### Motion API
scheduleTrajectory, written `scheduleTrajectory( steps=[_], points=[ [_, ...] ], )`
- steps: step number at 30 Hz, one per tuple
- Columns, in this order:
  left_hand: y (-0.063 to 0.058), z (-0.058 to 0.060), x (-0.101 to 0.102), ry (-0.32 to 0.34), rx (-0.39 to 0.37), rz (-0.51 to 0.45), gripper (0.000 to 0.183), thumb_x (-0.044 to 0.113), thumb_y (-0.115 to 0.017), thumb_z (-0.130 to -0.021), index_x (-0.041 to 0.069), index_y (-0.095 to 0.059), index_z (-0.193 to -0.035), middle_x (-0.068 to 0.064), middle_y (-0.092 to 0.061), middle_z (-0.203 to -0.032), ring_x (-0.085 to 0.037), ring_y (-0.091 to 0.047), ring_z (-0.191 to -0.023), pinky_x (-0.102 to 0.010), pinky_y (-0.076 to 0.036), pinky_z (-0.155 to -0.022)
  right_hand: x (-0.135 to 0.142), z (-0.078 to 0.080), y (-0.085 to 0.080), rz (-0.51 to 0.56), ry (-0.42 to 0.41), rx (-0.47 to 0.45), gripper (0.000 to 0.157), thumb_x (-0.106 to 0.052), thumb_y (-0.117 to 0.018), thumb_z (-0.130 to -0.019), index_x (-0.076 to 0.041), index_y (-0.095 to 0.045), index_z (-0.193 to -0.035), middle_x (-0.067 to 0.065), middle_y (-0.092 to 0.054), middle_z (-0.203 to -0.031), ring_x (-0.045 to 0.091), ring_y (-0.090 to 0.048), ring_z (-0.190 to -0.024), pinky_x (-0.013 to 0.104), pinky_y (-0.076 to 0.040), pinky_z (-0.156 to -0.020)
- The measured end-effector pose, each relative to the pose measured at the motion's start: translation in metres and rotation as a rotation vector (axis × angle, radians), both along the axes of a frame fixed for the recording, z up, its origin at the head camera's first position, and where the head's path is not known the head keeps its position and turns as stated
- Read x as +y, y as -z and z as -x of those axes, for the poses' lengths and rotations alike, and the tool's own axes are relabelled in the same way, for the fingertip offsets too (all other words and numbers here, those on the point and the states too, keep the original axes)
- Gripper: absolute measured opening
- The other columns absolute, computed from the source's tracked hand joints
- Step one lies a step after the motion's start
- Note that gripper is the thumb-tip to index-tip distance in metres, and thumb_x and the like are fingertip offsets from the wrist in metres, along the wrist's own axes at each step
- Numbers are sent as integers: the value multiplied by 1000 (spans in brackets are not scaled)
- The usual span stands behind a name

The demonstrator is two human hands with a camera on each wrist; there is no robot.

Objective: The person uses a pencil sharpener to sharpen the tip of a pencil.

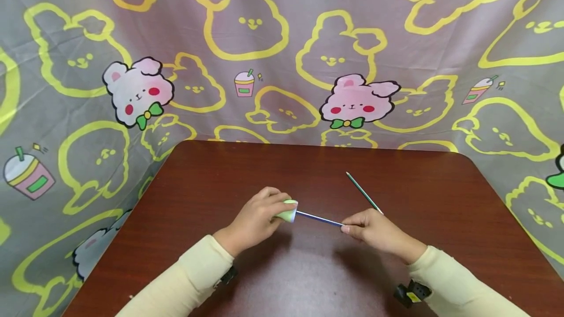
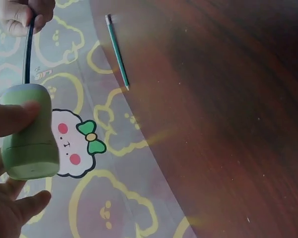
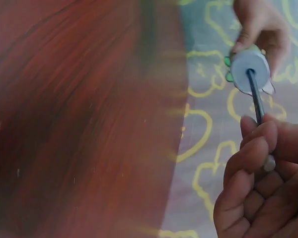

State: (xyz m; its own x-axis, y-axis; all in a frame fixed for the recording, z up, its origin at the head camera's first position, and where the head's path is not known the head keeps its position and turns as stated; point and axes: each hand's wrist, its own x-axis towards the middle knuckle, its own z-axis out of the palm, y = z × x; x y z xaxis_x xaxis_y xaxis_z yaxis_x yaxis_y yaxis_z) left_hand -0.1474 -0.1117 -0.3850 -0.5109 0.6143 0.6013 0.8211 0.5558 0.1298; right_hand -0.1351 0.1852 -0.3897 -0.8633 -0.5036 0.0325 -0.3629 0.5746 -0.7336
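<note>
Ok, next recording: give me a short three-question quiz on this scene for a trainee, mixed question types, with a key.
1. Multiple choice: what does the left hand hold?
a) a light-green rounded cylinder
b) a yellow ruler
c) a white paper cup

2. True or false: a slim teal-green pencil lies on the red-brown wood-grain table, touched by neither hand.

3. Fill in: a slim dark-blue pencil runs into the cylinder's pale end face and is pinched near its other end by the ___ hand.

Key:
1. a
2. True
3. right (the right hand)
</note>
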Motion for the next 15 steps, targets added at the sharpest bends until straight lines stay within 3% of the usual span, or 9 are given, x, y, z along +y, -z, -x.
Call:
scheduleTrajectory(
  steps=[1, 3, 8, 10, 12, 15],
  points=[
    [1, 0, 0, -5, -8, 1, 42, -2, -83, -67, 11, -74, -106, -6, -70, -106, -23, -59, -99, -33, -51, -84, 0, 0, 0, -6, 7, 2, 14, -16, -63, -92, -11, -70, -82, -10, -47, -59, 1, -40, -54, 21, -33, -48],
    [2, 0, 0, -21, -53, -3, 42, 0, -83, -68, 11, -74, -107, -5, -71, -106, -23, -59, -99, -34, -51, -84, -1, -1, 1, -65, 23, 138, 9, -18, -65, -91, -13, -72, -87, -12, -53, -65, 1, -43, -59, 22, -36, -51],
    [3, -1, -1, -86, -308, -38, 41, 2, -81, -72, 10, -72, -112, -2, -70, -107, -22, -59, -101, -35, -51, -85, -4, 0, 9, -260, 46, 871, 13, -18, -71, -81, -12, -73, -92, -7, -66, -80, 10, -59, -71, 32, -47, -62],
    [2, -1, -1, -115, -420, -73, 41, 2, -81, -73, 10, -72, -113, -3, -69, -107, -22, -59, -102, -36, -52, -84, -5, 1, 11, -292, 38, 1097, 14, -18, -64, -85, -8, -71, -91, -1, -66, -80, 18, -60, -72, 35, -46, -64],
    [0, -2, -1, -136, -496, -102, 41, 3, -81, -73, 10, -72, -113, -3, -69, -108, -22, -59, -101, -35, -52, -83, -6, 1, 12, -313, 18, 1219, 23, -17, -50, -96, -5, -69, -91, 2, -64, -79, 20, -58, -71, 35, -44, -63],
    [-1, -2, 0, -135, -521, -109, 42, 2, -81, -73, 10, -72, -113, -4, -69, -107, -22, -59, -100, -35, -52, -82, -8, 1, 14, -334, 0, 1311, 41, -17, -32, -105, -3, -67, -90, 3, -60, -75, 20, -53, -66, 33, -41, -59]
  ],
)
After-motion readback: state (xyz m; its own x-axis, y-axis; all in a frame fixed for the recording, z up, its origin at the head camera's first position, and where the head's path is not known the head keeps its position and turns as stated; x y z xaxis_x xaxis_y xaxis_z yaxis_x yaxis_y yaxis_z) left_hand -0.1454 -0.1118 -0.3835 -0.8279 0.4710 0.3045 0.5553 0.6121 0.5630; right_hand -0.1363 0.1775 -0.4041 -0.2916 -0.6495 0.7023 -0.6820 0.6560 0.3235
